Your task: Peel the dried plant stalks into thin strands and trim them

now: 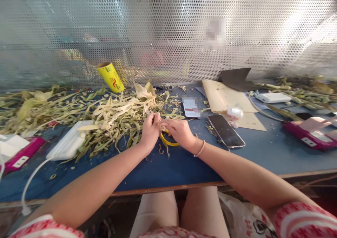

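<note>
My left hand [150, 130] and my right hand [179, 130] meet over the blue table, at the right edge of a heap of dried plant stalks and leaves [116, 115]. The fingers of both hands are pinched together around something small and pale that I cannot make out. Just beneath them lies a yellow ring [170, 143], partly covered by my right hand. Small plant scraps are scattered on the table below and beside the hands.
A phone [226, 130] and a small white case [235, 113] lie right of my hands. Beige paper [226, 97] and a white power bank [273, 97] are farther right. A white device [71, 141] lies left. A yellow tube [110, 77] leans near the perforated metal wall [168, 27].
</note>
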A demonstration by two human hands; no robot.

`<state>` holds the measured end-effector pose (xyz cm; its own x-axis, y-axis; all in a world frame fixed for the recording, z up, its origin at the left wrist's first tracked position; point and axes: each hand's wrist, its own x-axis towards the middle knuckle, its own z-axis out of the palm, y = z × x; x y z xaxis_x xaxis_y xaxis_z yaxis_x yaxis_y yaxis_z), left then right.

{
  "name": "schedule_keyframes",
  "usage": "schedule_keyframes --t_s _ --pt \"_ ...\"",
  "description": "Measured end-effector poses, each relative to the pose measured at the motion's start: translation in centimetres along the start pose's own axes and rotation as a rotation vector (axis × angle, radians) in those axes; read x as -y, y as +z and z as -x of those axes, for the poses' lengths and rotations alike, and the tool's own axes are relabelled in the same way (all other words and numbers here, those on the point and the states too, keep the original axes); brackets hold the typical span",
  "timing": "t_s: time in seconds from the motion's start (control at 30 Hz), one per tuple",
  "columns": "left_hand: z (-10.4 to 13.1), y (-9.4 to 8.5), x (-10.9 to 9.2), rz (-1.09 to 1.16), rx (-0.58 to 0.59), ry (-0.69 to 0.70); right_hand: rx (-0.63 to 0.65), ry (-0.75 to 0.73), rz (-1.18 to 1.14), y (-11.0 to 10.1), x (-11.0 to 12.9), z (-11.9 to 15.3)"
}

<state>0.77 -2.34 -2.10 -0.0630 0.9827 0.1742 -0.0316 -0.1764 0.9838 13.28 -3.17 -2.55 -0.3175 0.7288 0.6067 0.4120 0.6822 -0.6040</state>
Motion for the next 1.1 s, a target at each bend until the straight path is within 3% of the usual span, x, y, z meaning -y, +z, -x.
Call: schedule_keyframes --t_s 0.37,0.8,0.9,1.03,1.1 --pt "0.0 -0.4 -0.3 -0.043 0.024 0.074 -0.219 0.492 -0.303 -0.6 -0.2 -1.1" --pt "-1.6 -1.6 -0.4 0.009 -0.131 0.008 -0.013 0.388 -0.414 -0.7 1.0 0.7" --pt "-1.2 -1.9 -0.8 -0.036 -0.131 0.051 -0.083 0.433 -0.403 -0.7 0.5 0.2" --pt "-0.1 -1.7 -1.7 -0.044 -0.029 0.105 -0.257 0.533 -0.390 -1.0 -0.7 -0.9" --pt "0.1 -1.6 -1.7 -0.004 -0.006 0.087 -0.246 0.544 -0.385 -1.1 -1.2 -1.3"
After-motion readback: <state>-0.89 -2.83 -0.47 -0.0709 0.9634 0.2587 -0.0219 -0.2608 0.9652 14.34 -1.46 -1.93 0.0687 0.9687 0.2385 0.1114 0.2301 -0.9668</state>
